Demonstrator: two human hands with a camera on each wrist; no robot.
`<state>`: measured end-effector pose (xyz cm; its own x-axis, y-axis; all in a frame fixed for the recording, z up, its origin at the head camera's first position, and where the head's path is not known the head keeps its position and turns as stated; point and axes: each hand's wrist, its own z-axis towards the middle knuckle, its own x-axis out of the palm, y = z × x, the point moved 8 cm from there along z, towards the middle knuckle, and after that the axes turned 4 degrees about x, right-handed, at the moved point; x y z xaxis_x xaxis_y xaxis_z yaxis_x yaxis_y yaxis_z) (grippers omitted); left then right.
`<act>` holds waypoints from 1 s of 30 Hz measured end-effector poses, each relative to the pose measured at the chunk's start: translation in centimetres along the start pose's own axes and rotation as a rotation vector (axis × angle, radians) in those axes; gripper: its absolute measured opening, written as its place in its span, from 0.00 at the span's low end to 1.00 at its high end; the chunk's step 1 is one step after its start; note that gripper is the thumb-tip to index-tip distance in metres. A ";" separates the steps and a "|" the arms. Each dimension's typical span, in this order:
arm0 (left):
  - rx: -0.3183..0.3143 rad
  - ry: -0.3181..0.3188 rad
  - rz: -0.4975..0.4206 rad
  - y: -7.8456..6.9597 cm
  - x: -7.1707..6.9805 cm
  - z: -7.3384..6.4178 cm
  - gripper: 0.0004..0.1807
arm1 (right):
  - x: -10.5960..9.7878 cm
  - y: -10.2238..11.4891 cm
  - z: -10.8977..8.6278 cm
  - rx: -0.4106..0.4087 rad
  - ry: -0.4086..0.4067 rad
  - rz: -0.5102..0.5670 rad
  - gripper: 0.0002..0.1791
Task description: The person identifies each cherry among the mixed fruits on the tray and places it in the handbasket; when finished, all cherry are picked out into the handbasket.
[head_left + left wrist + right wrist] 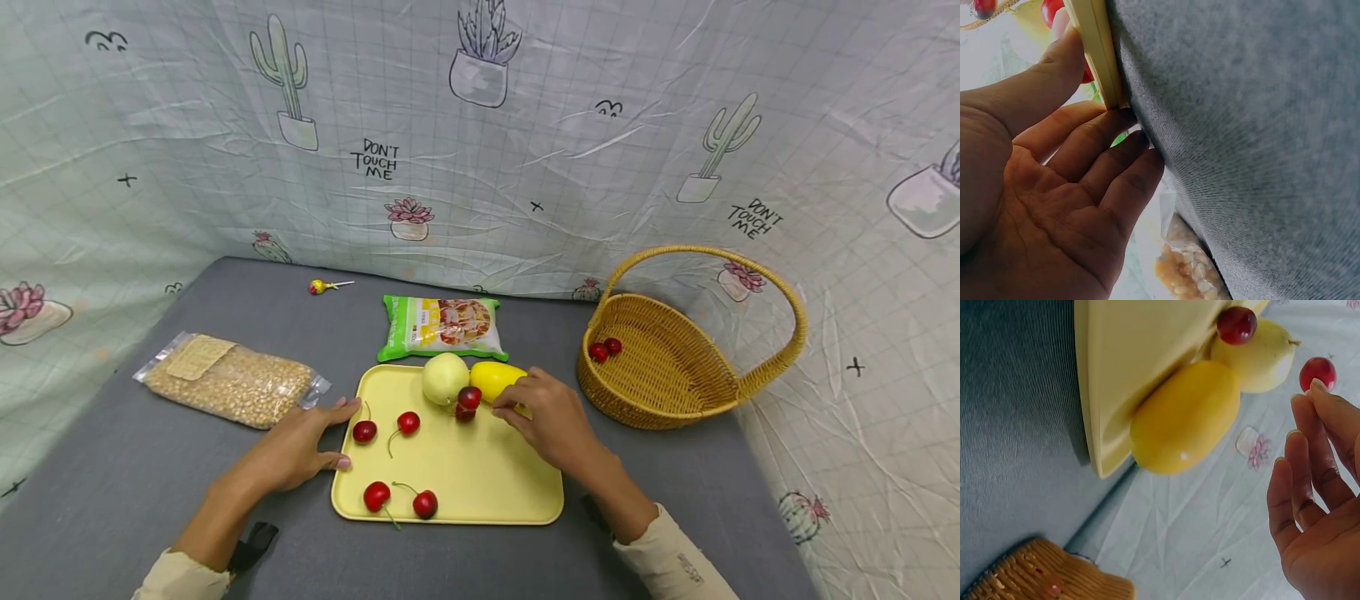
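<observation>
My right hand [546, 417] hovers over the right part of a yellow tray [450, 479], beside a yellow mango [495, 379]. Its thumb and forefinger pinch a red cherry [1318, 374], lifted above the tray; the stem barely shows. Another cherry [1237, 325] lies on the tray next to a pale round pear [446, 379]. At the tray's left edge, my left hand [296, 446] rests thumb and forefinger on the rim, the other fingers [1125, 178] reaching down to the table. Several stemmed cherries [408, 422] lie scattered over the tray's left half.
To the right stands a wicker basket [667, 358] with a tall handle and two cherries [605, 349] inside. A bag of corn kernels [232, 383] lies left of the tray. Behind it are a green-and-white food packet [446, 325] and a lollipop [321, 287]. A patterned curtain backs the table.
</observation>
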<state>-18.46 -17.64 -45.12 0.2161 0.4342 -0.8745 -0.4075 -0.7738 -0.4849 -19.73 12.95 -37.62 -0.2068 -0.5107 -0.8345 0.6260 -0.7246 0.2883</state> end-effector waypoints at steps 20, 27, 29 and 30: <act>-0.005 0.010 0.004 0.0 0.1 0.0 0.45 | -4.2 -3.2 0.5 0.077 -0.109 0.000 0.06; -0.011 0.015 0.001 0.0 0.1 0.1 0.45 | -5.6 -4.6 0.5 0.111 -0.159 0.018 0.06; -0.013 0.017 -0.002 0.1 0.1 0.1 0.45 | -6.0 -5.1 0.5 0.121 -0.169 0.023 0.06; -0.013 0.018 -0.002 0.1 0.1 0.1 0.45 | -6.1 -5.4 0.4 0.127 -0.174 0.022 0.06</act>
<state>-18.52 -17.60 -45.27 0.2326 0.4277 -0.8735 -0.3958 -0.7788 -0.4867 -22.19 19.80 -33.88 -0.3273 -0.5915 -0.7369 0.5341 -0.7591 0.3721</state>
